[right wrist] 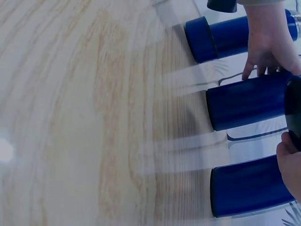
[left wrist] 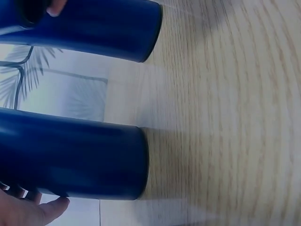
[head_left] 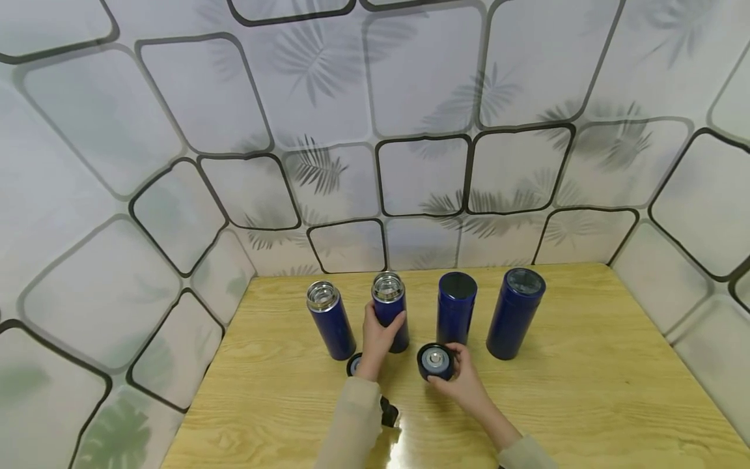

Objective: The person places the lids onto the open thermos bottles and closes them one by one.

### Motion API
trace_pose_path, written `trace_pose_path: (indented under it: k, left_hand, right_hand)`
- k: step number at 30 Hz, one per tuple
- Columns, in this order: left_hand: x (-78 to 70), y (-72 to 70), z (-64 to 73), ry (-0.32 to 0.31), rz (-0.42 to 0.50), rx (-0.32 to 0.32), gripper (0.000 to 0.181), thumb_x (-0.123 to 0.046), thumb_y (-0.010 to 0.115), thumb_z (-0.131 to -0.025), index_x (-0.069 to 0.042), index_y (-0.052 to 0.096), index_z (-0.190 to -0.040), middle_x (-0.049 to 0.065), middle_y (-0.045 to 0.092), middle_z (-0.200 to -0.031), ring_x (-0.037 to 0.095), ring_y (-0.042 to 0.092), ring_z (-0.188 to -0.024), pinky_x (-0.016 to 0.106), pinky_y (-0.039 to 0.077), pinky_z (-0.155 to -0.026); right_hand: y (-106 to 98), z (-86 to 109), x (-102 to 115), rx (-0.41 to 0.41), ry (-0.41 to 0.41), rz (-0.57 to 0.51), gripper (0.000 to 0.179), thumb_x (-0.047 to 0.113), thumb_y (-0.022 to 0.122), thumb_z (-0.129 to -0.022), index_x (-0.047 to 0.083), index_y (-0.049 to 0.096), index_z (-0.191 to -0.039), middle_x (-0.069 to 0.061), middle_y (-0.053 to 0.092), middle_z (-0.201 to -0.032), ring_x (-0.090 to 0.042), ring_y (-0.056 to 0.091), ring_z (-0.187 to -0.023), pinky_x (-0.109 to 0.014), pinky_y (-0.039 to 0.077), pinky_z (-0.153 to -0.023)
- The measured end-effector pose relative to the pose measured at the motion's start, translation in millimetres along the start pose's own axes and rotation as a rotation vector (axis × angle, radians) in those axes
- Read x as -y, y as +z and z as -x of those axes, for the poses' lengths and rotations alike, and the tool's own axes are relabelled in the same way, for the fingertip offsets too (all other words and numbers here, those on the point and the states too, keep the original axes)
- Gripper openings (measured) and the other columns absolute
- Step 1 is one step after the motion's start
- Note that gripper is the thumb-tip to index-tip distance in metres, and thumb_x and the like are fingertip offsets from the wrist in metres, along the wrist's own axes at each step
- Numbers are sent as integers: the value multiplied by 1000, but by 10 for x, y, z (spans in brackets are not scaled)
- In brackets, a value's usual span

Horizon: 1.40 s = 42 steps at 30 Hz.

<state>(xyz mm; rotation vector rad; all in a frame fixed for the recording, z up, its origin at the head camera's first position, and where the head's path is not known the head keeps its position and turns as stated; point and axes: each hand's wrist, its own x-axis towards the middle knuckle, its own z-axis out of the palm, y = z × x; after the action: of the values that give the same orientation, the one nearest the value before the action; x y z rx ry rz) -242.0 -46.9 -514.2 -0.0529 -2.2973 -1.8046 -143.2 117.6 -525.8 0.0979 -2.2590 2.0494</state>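
My left hand (head_left: 377, 335) grips a dark blue thermos bottle (head_left: 389, 314) around its upper body. The bottle stands upright on the table, its steel mouth uncovered. In my right hand (head_left: 463, 378) is a dark screw lid (head_left: 435, 361), pinched at its rim with the grey inner side facing the head camera. The lid hovers in front of a capped blue bottle (head_left: 454, 319), a little right of the gripped one. In the right wrist view, the lid (right wrist: 294, 113) overlaps the gripped bottle (right wrist: 249, 101), and my left fingers wrap that bottle's far side.
Another uncapped blue bottle (head_left: 333, 322) stands at the left, with a second lid (head_left: 353, 365) lying near its base, partly behind my left wrist. A dark-topped bottle (head_left: 515, 316) stands at the right. Patterned walls (head_left: 422, 176) enclose the wooden table (head_left: 586, 391) at the back and sides.
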Motion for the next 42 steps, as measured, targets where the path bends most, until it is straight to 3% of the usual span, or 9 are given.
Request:
trace_pose_path:
  k: [6, 13, 20, 22, 26, 29, 34, 39, 42]
  left_hand:
    - [-6, -49, 0, -15, -8, 12, 64, -32, 70, -75, -2, 38, -123, 15, 49, -117, 28, 48, -106, 45, 37, -89]
    - [-13, -96, 42, -18, -18, 50, 64, -34, 72, -72, -6, 42, -121, 11, 51, -117, 24, 48, -108, 44, 35, -91]
    - [-36, -153, 167, -15, -12, 93, 61, -33, 72, -73, -7, 43, -121, 10, 52, -115, 24, 48, -107, 45, 36, -89]
    - [-142, -184, 237, -10, -12, 104, 59, -27, 72, -74, -4, 43, -120, 12, 52, -114, 27, 49, -105, 46, 37, -87]
    - [-162, -196, 316, 23, -28, 101, 57, -26, 72, -73, -4, 44, -117, 12, 53, -110, 26, 51, -101, 44, 40, -84]
    - [-53, -179, 342, 51, -61, 87, 58, -33, 73, -72, -7, 46, -116, 7, 55, -109, 23, 51, -100, 41, 41, -83]
    - [-53, -185, 405, 38, -77, 96, 58, -33, 73, -72, -8, 46, -116, 7, 55, -109, 23, 51, -101, 42, 41, -83]
    - [-61, -182, 432, 27, -62, 119, 59, -36, 71, -73, -10, 44, -119, 7, 54, -111, 22, 51, -102, 41, 40, -84]
    - [-43, -175, 434, 34, -64, 137, 60, -37, 69, -75, -10, 43, -121, 6, 54, -112, 21, 50, -102, 41, 40, -84]
  right_hand:
    - [-23, 16, 24, 9, -101, -74, 64, -13, 68, -67, -11, 29, -118, -25, 41, -115, 5, 43, -99, -9, 34, -82]
    - [-86, -33, 104, 28, -200, -86, 60, -16, 62, -70, -13, 29, -120, -25, 39, -114, 2, 42, -98, -9, 34, -81]
    - [-109, -60, 237, -15, -294, -126, 59, -19, 60, -68, -13, 26, -117, -8, 45, -107, -1, 44, -97, -11, 36, -81]
    - [-106, -59, 269, -23, -314, -160, 58, -20, 59, -68, -14, 25, -115, -5, 46, -106, -1, 45, -97, -11, 36, -80]
    - [-111, -79, 348, -21, -347, -194, 56, -22, 57, -67, -15, 26, -113, -3, 46, -106, -3, 46, -97, -12, 36, -81]
    - [-132, -121, 429, -11, -361, -169, 56, -22, 59, -67, -14, 28, -113, -3, 47, -106, -3, 47, -97, -12, 38, -80]
    - [-175, -222, 641, 54, -391, -111, 60, -22, 62, -66, -13, 31, -116, -10, 45, -109, -4, 47, -98, -14, 39, -81]
    - [-200, -330, 877, 83, -411, 70, 63, -11, 69, -68, -4, 40, -123, -17, 43, -116, -9, 47, -99, -14, 41, -78]
    - [-179, -377, 962, 78, -448, 191, 63, -5, 73, -67, -1, 44, -123, -16, 43, -119, -18, 48, -100, -23, 45, -77]
